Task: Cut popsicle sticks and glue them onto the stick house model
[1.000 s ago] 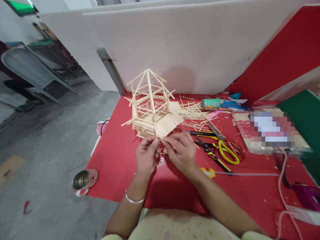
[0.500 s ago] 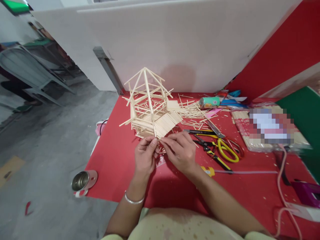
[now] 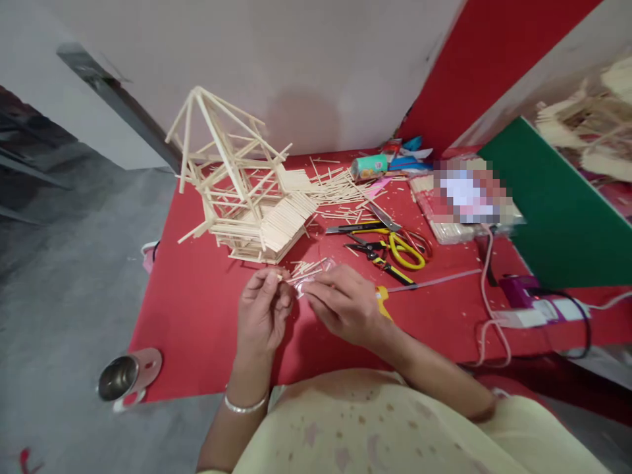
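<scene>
A house model of thin wooden sticks (image 3: pixel 237 191) stands on the red table (image 3: pixel 197 316), with a peaked frame roof and a slatted ramp in front. Just before it, my left hand (image 3: pixel 261 313) pinches a short stick at its fingertips. My right hand (image 3: pixel 340 303) is curled, its fingertips meeting the left hand's over a small clear wrapper and a few short sticks (image 3: pixel 306 270). A silver bangle sits on my left wrist.
Loose sticks (image 3: pixel 340 194) lie behind the model. Yellow-handled scissors (image 3: pixel 402 250), pliers and a cutter lie to the right, with a stick pack (image 3: pixel 444 227), a small can (image 3: pixel 370 166), a glue gun with cord (image 3: pixel 523 296) and a green board (image 3: pixel 557 210). A steel cup (image 3: pixel 118 378) stands on the floor.
The view swung down and right. My hands have drawn back from the model's front edge toward me, still pinched together over small sticks.
</scene>
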`<action>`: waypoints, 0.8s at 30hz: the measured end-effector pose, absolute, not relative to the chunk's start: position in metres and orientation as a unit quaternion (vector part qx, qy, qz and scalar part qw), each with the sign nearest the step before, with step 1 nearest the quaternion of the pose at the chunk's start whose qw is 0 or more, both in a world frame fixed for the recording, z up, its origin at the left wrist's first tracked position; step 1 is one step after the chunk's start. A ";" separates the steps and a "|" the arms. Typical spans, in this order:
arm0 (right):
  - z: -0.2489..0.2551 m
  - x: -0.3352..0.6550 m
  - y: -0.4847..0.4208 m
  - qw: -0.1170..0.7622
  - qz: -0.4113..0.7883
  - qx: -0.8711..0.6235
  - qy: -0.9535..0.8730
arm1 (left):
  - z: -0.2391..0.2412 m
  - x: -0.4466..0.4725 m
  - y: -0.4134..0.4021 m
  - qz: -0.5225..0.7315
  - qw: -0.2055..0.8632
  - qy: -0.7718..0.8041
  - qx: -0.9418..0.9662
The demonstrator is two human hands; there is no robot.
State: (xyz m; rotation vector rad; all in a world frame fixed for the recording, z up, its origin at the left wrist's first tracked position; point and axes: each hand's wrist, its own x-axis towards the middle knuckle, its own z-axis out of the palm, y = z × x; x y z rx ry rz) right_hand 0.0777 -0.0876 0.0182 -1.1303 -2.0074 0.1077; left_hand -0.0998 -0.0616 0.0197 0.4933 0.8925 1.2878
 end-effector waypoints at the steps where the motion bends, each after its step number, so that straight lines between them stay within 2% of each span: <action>1: 0.014 0.092 -0.100 0.387 0.050 -0.471 -0.791 | 0.020 -0.101 -0.062 0.580 0.674 0.401 0.221; 4: -0.001 0.139 -0.140 0.337 0.040 -0.584 -0.737 | 0.020 -0.104 -0.060 0.600 0.650 0.411 0.219; 8: -0.026 0.171 -0.177 0.158 0.096 -0.744 -0.642 | 0.020 -0.101 -0.057 0.615 0.643 0.407 0.208; 11: -0.041 0.163 -0.185 0.053 0.132 -0.777 -0.614 | 0.020 -0.097 -0.057 0.617 0.646 0.406 0.195; 14: -0.048 0.151 -0.182 0.015 0.153 -0.795 -0.587 | 0.019 -0.097 -0.060 0.616 0.644 0.406 0.205; 17: -0.054 0.154 -0.176 0.042 0.194 -0.798 -0.569 | 0.019 -0.100 -0.063 0.613 0.641 0.409 0.216; 24: -0.048 0.163 -0.185 0.252 0.262 -0.770 -0.524 | 0.020 -0.100 -0.058 0.609 0.650 0.397 0.222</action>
